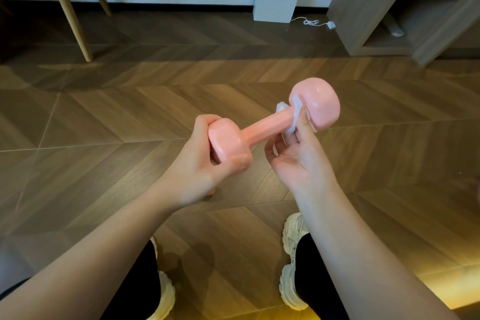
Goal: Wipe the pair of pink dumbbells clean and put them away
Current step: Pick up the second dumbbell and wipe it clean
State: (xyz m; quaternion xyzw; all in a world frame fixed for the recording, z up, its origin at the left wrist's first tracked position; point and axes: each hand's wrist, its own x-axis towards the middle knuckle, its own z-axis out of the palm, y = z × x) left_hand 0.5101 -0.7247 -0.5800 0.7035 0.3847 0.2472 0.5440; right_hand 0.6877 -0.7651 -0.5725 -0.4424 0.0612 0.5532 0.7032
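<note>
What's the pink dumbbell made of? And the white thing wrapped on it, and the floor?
The pink dumbbell looks coated in smooth, glossy plastic or vinyl: light glints off its rounded ends. The white wipe looks like thin, soft tissue or cloth, crumpled round the handle. The floor looks like matte wood-grain boards in a zigzag, maybe laminate.
</note>
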